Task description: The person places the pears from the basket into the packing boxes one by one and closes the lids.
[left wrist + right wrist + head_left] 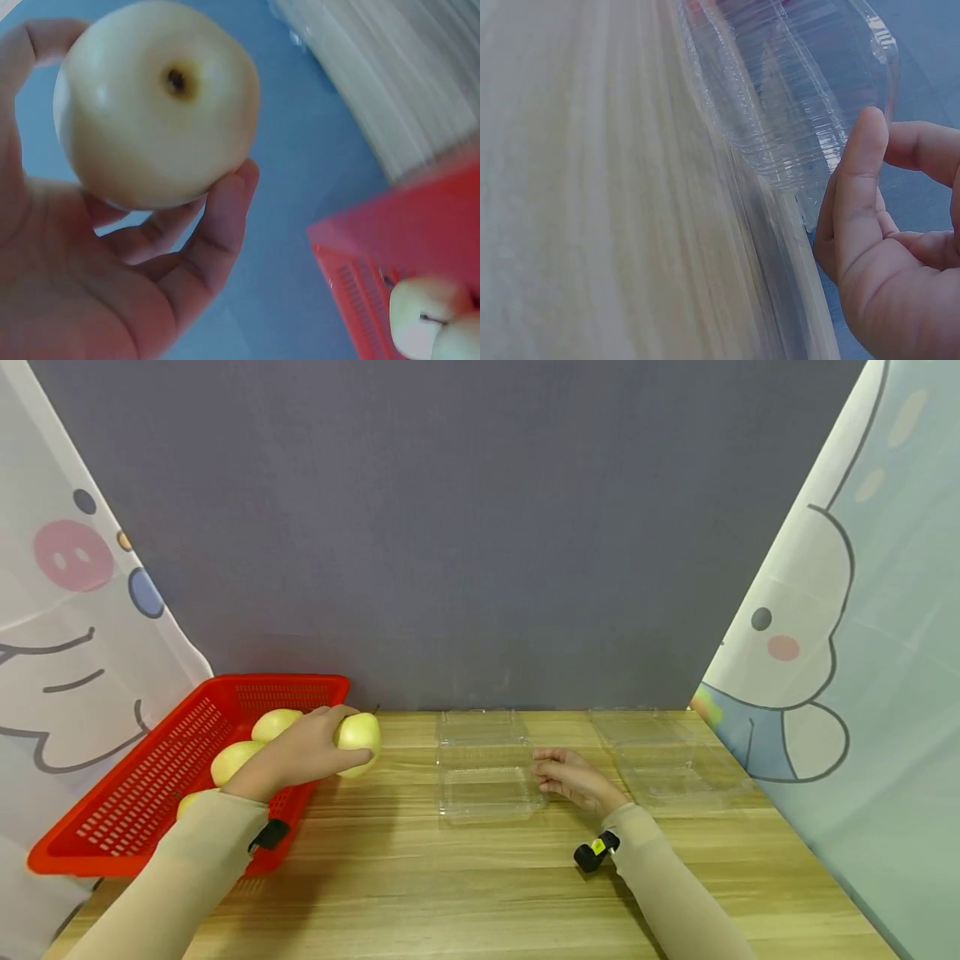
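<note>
My left hand point(318, 745) holds a round, pale yellow pear point(357, 743) above the table, just past the right rim of the red basket point(150, 866). In the left wrist view, fingers and thumb curl around that pear point(157, 112), whose dark blossom end faces the camera. With thumb and finger, my right hand point(577, 779) pinches the right rim of an open clear plastic clamshell box point(487, 814) standing mid-table. The right wrist view shows this box point(802, 90) close up, its rim between thumb and forefinger. Nothing is visible inside the box.
Several more pears point(235, 760) lie in the basket at the left. A second open clear clamshell box point(675, 772) stands to the right, behind my right hand. A grey panel point(480, 527) closes off the table's back, with printed cloths point(892, 635) at both sides.
</note>
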The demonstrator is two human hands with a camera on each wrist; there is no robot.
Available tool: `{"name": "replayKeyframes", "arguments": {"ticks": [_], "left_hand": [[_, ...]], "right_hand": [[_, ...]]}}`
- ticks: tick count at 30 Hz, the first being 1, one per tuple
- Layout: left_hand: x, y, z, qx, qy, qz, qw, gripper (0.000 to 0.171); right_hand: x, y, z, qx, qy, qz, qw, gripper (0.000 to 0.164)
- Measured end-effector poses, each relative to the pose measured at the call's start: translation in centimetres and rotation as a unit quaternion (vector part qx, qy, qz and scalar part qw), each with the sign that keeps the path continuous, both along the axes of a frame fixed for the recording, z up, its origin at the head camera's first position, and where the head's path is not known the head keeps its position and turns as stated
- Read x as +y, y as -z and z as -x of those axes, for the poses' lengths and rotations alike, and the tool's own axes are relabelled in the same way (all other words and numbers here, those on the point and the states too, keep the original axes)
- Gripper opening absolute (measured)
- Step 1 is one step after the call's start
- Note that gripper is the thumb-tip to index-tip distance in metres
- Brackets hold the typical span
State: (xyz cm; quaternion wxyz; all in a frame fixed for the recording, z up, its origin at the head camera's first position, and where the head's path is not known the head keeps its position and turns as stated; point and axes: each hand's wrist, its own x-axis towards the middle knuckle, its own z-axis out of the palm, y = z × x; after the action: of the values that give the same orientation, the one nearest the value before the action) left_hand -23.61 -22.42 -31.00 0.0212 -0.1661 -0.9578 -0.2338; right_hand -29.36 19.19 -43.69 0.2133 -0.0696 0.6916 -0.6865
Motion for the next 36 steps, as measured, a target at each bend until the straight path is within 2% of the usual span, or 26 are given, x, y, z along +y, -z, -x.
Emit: {"name": "replayKeyframes", "arguments": {"ticks": [7,12,16,27,36], "left_hand": [[1.3,1.1,0.0,0.015,0.005,0.000,0.9999,0.063],[2.1,1.9,0.1,0.015,-0.006,-0.007,0.9998,0.065],[2.7,2.5,0.3,0.011,-0.002,-0.027,0.9996,0.065],[5.3,3.9,0.6,0.009,0.037,-0.104,0.9938,0.054],[7.1,4.1,0.5,-0.044,0.021,-0.131,0.9902,0.063]], "right_hand": [[0.1,0.2,0.0,-0.007,-0.001,0.010,1.000,0.052],[0.1,0.1,-0.1,-0.007,-0.005,0.010,1.000,0.051],[0.1,0.0,-0.2,-0.005,-0.006,0.010,1.000,0.051],[0.2,0.1,-0.3,-0.004,0.000,0.010,1.000,0.050],[0.3,0.0,-0.4,0.000,-0.001,0.003,1.000,0.050]]}}
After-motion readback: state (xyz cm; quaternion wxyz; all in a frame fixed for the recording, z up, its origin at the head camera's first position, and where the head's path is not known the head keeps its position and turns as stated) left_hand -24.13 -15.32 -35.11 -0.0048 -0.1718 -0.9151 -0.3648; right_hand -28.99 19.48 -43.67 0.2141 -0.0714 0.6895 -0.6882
